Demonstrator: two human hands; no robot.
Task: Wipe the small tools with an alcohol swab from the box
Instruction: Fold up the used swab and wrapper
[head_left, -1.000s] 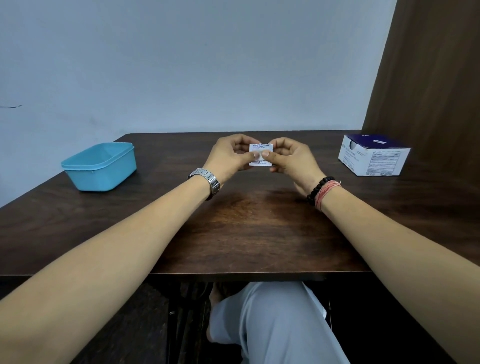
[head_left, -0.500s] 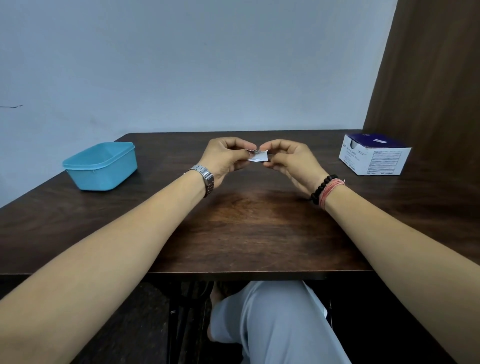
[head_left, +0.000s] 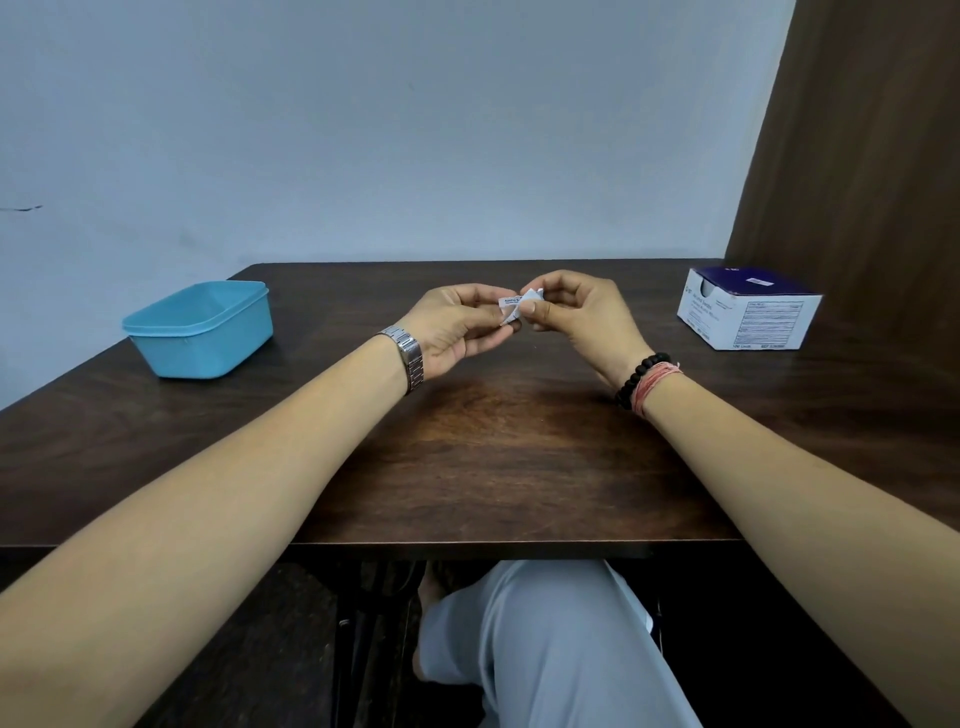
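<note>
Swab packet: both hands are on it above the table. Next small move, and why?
Probably keep pulling the two sides apart to finish the tear. The left hand and right hand each pinch one side of the swab packet, which looks twisted and partly opened. No swab shows yet, so wiping cannot start.

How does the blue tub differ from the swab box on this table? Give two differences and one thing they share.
The blue tub is plain light-blue plastic with rounded corners; the swab box is white printed card with a dark purple top. The tub sits on the left, the box on the right. Both rest untouched on the table.
</note>
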